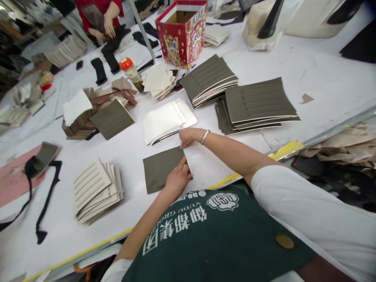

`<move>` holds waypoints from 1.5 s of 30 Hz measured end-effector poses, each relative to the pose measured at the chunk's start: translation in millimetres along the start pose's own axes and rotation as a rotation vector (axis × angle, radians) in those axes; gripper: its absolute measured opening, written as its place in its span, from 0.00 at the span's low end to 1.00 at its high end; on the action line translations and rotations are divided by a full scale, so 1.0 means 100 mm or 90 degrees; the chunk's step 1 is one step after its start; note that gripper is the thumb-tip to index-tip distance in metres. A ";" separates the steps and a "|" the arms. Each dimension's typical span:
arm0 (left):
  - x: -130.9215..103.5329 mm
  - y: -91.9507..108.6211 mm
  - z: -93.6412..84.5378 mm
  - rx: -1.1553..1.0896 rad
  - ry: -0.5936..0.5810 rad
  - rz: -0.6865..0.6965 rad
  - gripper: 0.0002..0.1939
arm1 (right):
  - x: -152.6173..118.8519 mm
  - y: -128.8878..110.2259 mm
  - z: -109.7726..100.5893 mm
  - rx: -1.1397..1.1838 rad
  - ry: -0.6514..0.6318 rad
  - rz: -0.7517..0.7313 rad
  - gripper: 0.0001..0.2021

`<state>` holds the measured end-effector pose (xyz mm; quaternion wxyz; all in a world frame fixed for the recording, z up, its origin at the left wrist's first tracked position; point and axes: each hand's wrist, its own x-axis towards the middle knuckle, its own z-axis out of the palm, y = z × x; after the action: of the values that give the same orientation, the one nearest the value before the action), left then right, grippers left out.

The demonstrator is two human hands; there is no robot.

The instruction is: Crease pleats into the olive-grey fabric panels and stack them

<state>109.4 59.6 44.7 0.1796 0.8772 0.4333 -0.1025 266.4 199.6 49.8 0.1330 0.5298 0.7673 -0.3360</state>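
Note:
A dark olive rectangular panel (158,168) lies on the white table in front of me. My left hand (178,178) rests on its right part, with the fingers stretched out flat near the right edge; the thumb is hidden. At the panel's far right corner, my right hand (189,137) pinches the edge between thumb and fingers. Just beyond it is a stack of white sheets (167,121). To the left stands a pile of cream panels with stitched lines (95,188). Two piles of dark ribbed panels, one farther back (210,78) and one nearer (258,102), sit to the right.
A bundle of brown pieces (79,121) with a dark panel (113,119) on it lies back left. Behind are an orange-lidded jar (131,72) and a red box (182,37). Black straps (48,199) lie at left. A co-worker's hands (108,27) handle black pieces across the table.

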 end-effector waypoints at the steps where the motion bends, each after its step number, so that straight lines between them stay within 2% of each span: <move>1: 0.00 0.00 -0.01 0.002 -0.001 -0.002 0.07 | 0.01 0.01 -0.01 0.014 0.001 0.009 0.14; 4: 0.00 0.00 -0.01 0.001 0.003 -0.002 0.07 | 0.00 0.03 0.03 0.145 0.054 0.062 0.14; 7: -0.01 -0.01 0.02 -0.011 0.023 0.006 0.07 | -0.12 0.06 0.14 0.276 0.172 0.116 0.17; 10: -0.03 -0.03 0.07 -0.018 0.057 0.013 0.07 | -0.30 0.08 0.31 0.295 0.247 0.117 0.15; 15: -0.15 -0.13 0.21 -0.042 0.154 0.065 0.08 | -0.71 0.05 0.71 0.252 0.335 0.077 0.12; 20: -0.31 -0.24 0.35 -0.016 0.228 0.157 0.13 | -1.18 -0.13 1.21 0.158 0.382 0.039 0.09; 24: -0.32 -0.25 0.30 0.064 0.188 0.212 0.15 | -1.38 -0.30 1.56 0.021 0.417 -0.054 0.12; 28: -0.31 -0.20 0.15 0.138 0.125 0.227 0.14 | -1.40 -0.37 1.81 -0.072 0.483 -0.140 0.12; 32: -0.34 -0.12 0.09 0.153 0.094 0.232 0.13 | -1.38 -0.36 1.88 -0.128 0.499 -0.165 0.12; 40: -0.35 0.08 0.13 0.235 0.046 0.248 0.13 | -1.40 -0.39 1.86 -0.190 0.482 -0.183 0.11; 45: -0.25 -0.01 0.05 0.252 0.037 0.250 0.12 | -1.39 -0.40 1.86 -0.201 0.477 -0.167 0.11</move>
<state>93.6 40.3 48.7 0.0089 0.9651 0.2312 -0.1229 257.8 -32.0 5.4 -0.1191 0.4863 0.8655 -0.0126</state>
